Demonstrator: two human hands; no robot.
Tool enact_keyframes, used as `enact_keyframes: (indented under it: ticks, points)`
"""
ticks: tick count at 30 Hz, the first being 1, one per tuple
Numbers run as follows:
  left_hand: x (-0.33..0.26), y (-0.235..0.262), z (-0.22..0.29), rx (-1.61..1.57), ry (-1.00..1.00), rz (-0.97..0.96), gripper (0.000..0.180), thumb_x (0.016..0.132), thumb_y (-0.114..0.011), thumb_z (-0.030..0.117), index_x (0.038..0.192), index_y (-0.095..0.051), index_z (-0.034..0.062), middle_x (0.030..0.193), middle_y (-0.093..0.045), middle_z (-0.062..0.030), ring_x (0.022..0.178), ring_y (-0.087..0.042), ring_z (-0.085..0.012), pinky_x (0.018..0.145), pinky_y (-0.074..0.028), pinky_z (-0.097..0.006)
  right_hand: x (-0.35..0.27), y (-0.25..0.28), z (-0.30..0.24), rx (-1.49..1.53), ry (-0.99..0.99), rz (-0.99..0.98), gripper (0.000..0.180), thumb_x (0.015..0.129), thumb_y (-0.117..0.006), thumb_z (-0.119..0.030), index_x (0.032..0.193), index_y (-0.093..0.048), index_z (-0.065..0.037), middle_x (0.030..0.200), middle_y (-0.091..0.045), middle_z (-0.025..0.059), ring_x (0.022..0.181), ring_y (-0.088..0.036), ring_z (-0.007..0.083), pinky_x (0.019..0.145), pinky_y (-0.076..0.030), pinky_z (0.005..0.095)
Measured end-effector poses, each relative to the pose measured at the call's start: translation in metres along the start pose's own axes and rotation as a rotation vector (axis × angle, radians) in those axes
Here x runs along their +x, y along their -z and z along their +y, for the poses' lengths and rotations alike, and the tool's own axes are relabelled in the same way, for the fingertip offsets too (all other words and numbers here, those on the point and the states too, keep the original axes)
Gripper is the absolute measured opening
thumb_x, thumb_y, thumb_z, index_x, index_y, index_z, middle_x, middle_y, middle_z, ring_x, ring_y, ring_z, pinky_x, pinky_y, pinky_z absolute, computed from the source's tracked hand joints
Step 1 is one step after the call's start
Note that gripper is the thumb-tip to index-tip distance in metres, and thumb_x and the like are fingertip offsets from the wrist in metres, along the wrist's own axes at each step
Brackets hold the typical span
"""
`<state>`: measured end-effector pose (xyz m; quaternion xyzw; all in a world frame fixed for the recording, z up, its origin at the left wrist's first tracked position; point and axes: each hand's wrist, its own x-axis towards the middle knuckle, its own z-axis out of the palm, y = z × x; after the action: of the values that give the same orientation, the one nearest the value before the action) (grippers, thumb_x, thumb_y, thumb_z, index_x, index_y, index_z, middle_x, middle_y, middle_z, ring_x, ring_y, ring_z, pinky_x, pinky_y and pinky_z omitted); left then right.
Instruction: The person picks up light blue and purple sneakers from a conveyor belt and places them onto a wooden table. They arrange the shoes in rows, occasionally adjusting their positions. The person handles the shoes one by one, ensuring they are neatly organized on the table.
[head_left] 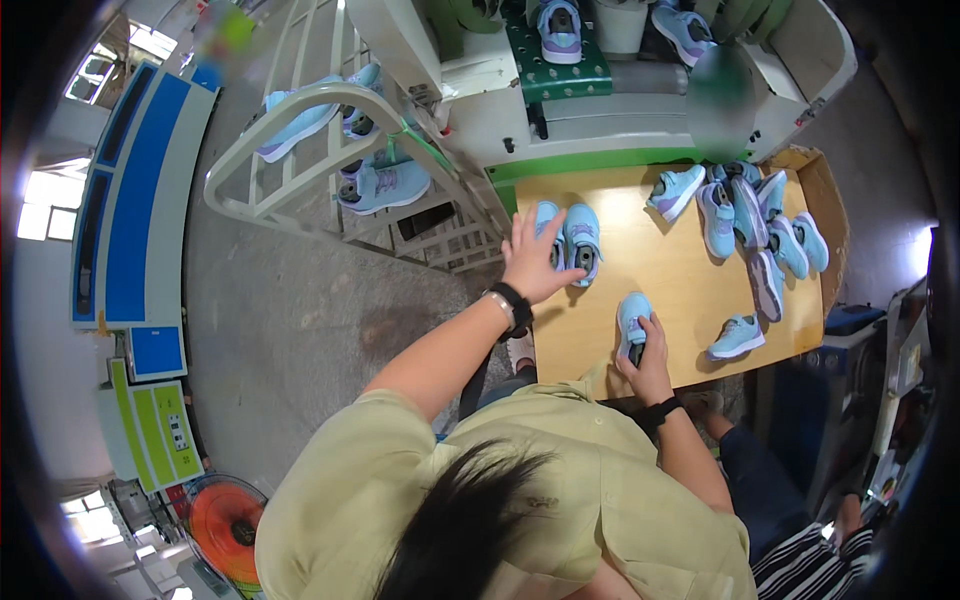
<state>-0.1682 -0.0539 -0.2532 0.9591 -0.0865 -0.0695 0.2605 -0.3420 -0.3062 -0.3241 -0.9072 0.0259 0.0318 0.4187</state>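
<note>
At the left end of the wooden table, two light-blue sneakers stand side by side. My left hand [535,262] is over them with its fingers spread, covering part of the left sneaker [546,214]; whether it touches that shoe I cannot tell. The thumb reaches toward the right sneaker [582,232], which has a dark insert in its opening. Near the table's front edge my right hand [648,365] is closed around the heel end of another light-blue sneaker [631,315], toe pointing away from me. Its heel is partly hidden by my fingers.
Several more blue sneakers [748,215] lie crowded on the table's right [620,262], one sneaker [737,338] nearer me. Behind stands a machine with a green perforated belt [560,82] carrying a shoe. A white rack [290,185] with sneakers is at left. Another person's striped clothing [815,570] shows lower right.
</note>
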Motion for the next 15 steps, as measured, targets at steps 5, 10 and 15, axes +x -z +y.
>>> enact_keyframes:
  ticks: [5,10,15]
  points:
    - [0.018,-0.041,0.009,0.102,-0.159,-0.140,0.090,0.071,-0.085,0.049,0.148,-0.048,0.0231,0.144,-0.051,-0.0190,0.140,-0.038,-0.0504,0.119,-0.027,-0.059,0.000,0.004,0.000,0.057,0.004,0.077,0.073,0.081,-0.075,-0.008,0.147,-0.042,-0.007,0.155,-0.037,0.0287,0.142,-0.038,0.0475,0.118,-0.032,0.0504]
    - [-0.009,-0.054,-0.010,0.073,-0.350,-0.049,0.085,0.071,-0.083,0.046,0.145,-0.052,0.0177,0.126,-0.060,-0.0165,0.125,-0.053,-0.0391,0.122,-0.022,-0.057,0.007,0.014,0.000,-0.045,0.005,0.341,0.072,0.084,-0.072,-0.005,0.149,-0.041,-0.009,0.155,-0.038,0.0276,0.140,-0.040,0.0464,0.117,-0.034,0.0500]
    - [-0.050,-0.037,-0.008,-0.195,-0.314,-0.237,0.106,0.068,-0.090,0.036,0.157,-0.036,0.0162,0.153,-0.038,-0.0243,0.143,-0.033,-0.0498,0.121,-0.030,-0.055,0.018,0.028,-0.045,-0.084,0.128,0.182,0.076,0.087,-0.072,-0.006,0.154,-0.036,-0.010,0.154,-0.040,0.0268,0.140,-0.041,0.0439,0.116,-0.035,0.0487]
